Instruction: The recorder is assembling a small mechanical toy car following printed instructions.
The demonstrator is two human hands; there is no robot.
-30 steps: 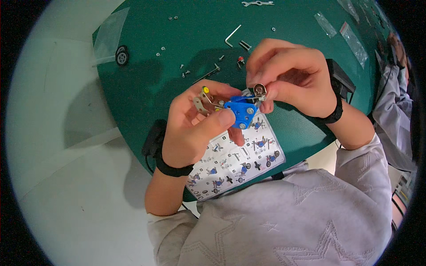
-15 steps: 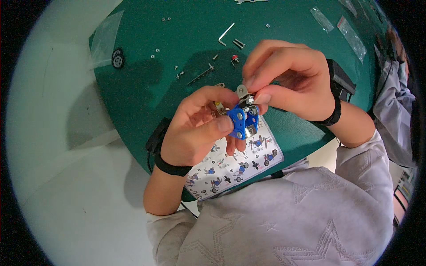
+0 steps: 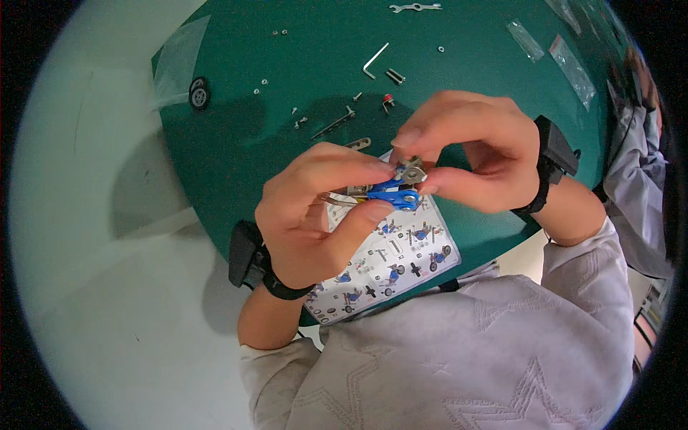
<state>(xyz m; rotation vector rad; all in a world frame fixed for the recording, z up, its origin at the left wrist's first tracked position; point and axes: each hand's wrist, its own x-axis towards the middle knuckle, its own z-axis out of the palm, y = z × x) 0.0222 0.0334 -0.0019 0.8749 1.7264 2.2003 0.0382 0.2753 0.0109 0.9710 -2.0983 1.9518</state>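
Between both hands is a small blue and metal model assembly (image 3: 396, 198), held over a printed instruction sheet (image 3: 383, 276). My left hand (image 3: 315, 215) grips its left side, thumb below and fingers above. A silvery bracket (image 3: 413, 173) stands at the assembly's upper right end. My right hand (image 3: 476, 150) pinches that end with thumb and index finger; the fingertips partly cover it. A thin metal strip (image 3: 358, 144) shows just beyond my left fingers, lying on the green table (image 3: 502, 236).
Beyond my hands lie a hex key (image 3: 371, 61), a flat wrench (image 3: 416, 8), screws (image 3: 395, 76), a long bolt (image 3: 333, 123) and a small red-topped part (image 3: 388, 100). Black wheels (image 3: 199, 94) sit at the left by a clear bag (image 3: 183, 61). More plastic bags (image 3: 573, 72) lie right.
The blue assembly has been turned, so its side plate now lies flatter and the bracket faces up. Both hands have shifted slightly, still gripping it. The view has moved a little.
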